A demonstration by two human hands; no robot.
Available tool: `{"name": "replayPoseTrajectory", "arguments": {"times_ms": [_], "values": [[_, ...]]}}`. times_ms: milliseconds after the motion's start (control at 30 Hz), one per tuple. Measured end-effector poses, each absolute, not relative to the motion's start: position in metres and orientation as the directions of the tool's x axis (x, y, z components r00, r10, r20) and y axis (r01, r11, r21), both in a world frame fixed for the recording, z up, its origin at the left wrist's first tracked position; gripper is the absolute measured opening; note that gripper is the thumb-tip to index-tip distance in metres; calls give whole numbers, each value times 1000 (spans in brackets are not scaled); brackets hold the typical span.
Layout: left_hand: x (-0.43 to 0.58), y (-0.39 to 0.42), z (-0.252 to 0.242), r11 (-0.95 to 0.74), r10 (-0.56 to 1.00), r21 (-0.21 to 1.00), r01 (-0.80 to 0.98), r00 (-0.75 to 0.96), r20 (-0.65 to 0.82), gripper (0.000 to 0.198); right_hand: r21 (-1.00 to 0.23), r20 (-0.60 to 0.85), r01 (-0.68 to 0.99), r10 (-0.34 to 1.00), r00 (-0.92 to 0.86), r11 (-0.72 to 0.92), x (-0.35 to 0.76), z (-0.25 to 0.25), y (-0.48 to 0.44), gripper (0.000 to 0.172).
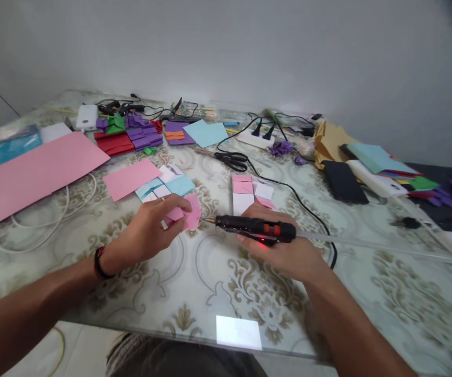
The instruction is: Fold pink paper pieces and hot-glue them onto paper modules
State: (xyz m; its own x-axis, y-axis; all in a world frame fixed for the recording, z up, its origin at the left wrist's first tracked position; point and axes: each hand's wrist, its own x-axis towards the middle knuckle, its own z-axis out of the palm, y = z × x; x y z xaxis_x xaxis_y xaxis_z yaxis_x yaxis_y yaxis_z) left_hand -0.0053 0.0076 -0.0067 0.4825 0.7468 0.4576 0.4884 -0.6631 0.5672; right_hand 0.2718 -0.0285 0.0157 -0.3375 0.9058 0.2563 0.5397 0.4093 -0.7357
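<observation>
My left hand (159,222) pinches a small folded pink paper piece (192,212) above the patterned tabletop. In my right hand (284,254) is a black hot glue gun (249,226), its fingers wrapped round the body and a red light glowing underneath. The brass nozzle points left, close to the right edge of the pink paper. A clear glue stick (328,238) juts from the gun's back end. Behind my left hand lie folded blue and white papers (179,184). Folded pink and white papers (243,189) rest just beyond the gun.
Large pink sheets (41,175) cover the left side. Scissors (232,160) lie mid-table near the black cord. A power strip (255,137) stands by the wall, with stacked purple and red folded papers (143,133) to its left. At right are a black phone (343,181) and coloured papers (381,158).
</observation>
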Motion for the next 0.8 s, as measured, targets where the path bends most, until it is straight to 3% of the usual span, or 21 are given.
{"name": "replayPoseTrajectory", "arguments": {"times_ms": [300,800], "values": [[-5,7,-3,-754,656,485,442,542,526,23,-803,183,480,912,-366,354,263,11,-35,16],[-6,4,-1,-752,651,501,429,603,460,40,-798,154,494,910,-384,344,261,9,-35,20]]}}
